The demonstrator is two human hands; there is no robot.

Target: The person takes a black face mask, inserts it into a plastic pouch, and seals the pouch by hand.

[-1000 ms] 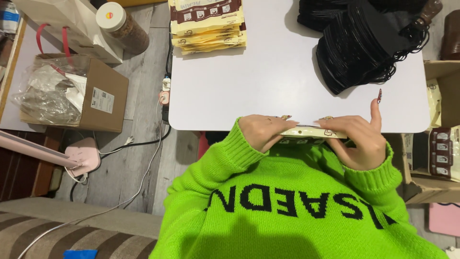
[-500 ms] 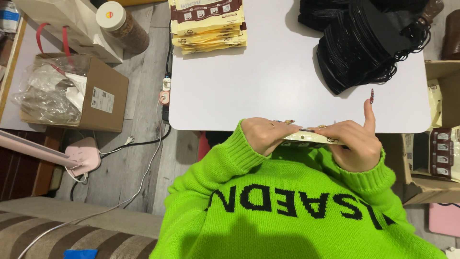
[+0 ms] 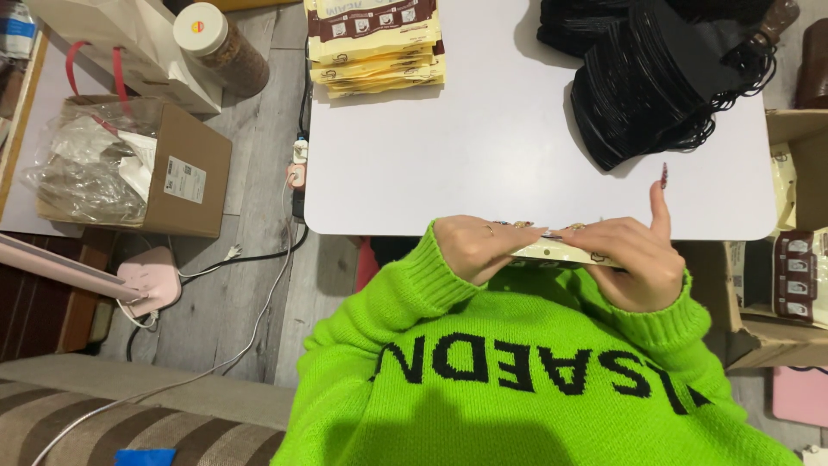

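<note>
Both of my hands hold one flat cream pouch point(image 3: 561, 253) edge-on at the near edge of the white table point(image 3: 483, 147), close to my green sweater. My left hand point(image 3: 474, 248) pinches the pouch's left end with the fingers curled over it. My right hand point(image 3: 634, 263) grips the right end, and its index finger, with a long painted nail, sticks up over the table. At the table's far edge lies a stack of cream and brown pouches point(image 3: 373, 45). A pile of black face masks point(image 3: 655, 82) fills the far right corner.
On the floor to the left stand a cardboard box with plastic bags point(image 3: 129, 168), a jar with a white lid point(image 3: 220, 47), a power strip point(image 3: 297, 173) with cables and a pink lamp base point(image 3: 148, 280). An open box of pouches point(image 3: 798, 276) sits right of the table.
My hands stay at the table edge with the pouch. The right index finger has shifted slightly left, and the fingers have worked a little along the pouch's top edge.
</note>
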